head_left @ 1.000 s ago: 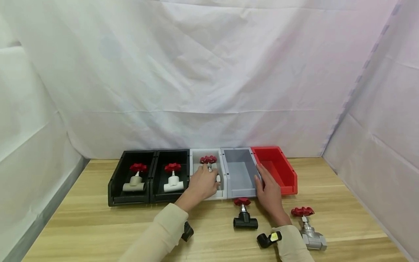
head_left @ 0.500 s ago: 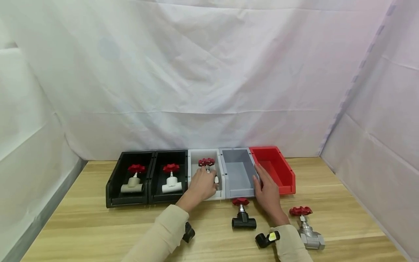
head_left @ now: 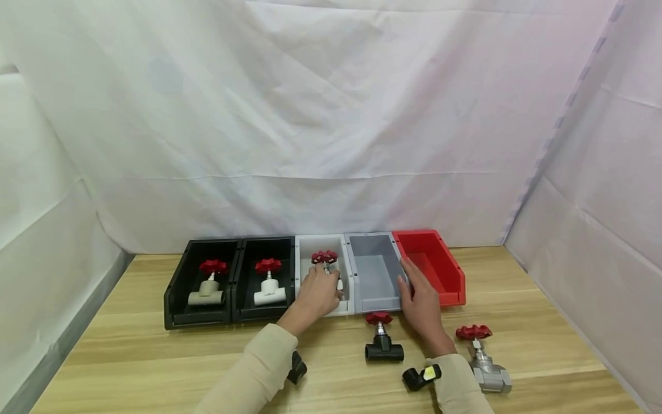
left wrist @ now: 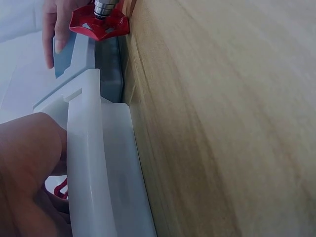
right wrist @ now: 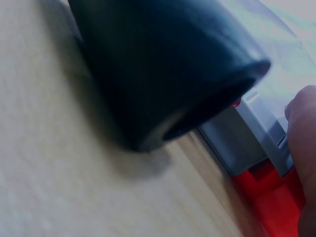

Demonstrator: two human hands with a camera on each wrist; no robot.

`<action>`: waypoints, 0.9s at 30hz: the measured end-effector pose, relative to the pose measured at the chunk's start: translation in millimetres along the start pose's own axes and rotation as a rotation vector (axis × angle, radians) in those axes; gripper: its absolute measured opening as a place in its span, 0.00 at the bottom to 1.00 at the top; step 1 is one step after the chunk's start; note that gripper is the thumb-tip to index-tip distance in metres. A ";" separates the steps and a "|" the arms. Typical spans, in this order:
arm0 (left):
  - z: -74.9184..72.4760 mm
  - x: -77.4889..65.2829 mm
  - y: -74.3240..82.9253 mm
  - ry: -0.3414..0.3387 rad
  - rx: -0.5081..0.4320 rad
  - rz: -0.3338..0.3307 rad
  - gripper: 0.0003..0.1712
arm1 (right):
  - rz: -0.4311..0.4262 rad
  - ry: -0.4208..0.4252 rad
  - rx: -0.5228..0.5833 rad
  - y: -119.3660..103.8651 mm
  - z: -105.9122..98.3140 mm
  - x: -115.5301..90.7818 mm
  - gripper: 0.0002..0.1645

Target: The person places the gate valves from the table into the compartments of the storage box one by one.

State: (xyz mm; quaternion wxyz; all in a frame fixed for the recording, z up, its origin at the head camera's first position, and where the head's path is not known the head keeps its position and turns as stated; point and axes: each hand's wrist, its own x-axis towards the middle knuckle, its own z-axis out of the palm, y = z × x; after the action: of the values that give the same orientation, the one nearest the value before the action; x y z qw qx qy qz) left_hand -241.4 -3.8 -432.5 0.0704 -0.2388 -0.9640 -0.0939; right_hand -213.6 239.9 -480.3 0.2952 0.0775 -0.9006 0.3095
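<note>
My left hand (head_left: 316, 293) reaches into the white bin (head_left: 350, 296) and grips a valve there, its red handwheel (head_left: 324, 257) showing beyond the fingers; most of the valve body is hidden by the hand. In the left wrist view, the curled fingers (left wrist: 29, 148) sit behind the bin's front wall (left wrist: 91, 153). My right hand (head_left: 424, 305) rests with extended fingers on the right side wall of the grey bin (head_left: 380, 305), beside the red bin (head_left: 453, 299). A black tee valve (head_left: 384, 351) with a red handwheel stands on the table, left of the right forearm.
Two black bins at the left hold a beige valve (head_left: 207, 294) and a white valve (head_left: 270, 293), both red-wheeled. Right of the right sleeve stands a silver metal valve (head_left: 488, 374). White cloth (head_left: 331, 115) hangs behind the bin row.
The whole head view has shifted slightly, so the bins and valves appear a little further left. Both hands keep their places at the white and grey bins.
</note>
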 end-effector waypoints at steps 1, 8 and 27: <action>0.1 0.2 0.1 -0.003 0.000 -0.001 0.19 | 0.001 -0.001 -0.001 0.3 0.1 0.0 0.33; 1.3 1.6 0.0 -0.018 0.004 -0.009 0.19 | 0.002 0.007 -0.011 1.6 1.0 -0.4 0.33; 1.6 -0.3 2.2 -0.056 0.021 -0.041 0.18 | -0.001 -0.001 -0.009 1.3 1.0 -0.8 0.33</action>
State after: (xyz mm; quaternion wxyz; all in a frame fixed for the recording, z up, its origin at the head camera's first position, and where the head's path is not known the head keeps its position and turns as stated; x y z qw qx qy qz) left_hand -240.2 -1.6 -433.7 0.0437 -0.2206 -0.9712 -0.0785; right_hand -213.9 240.3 -482.1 0.2953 0.0768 -0.9021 0.3053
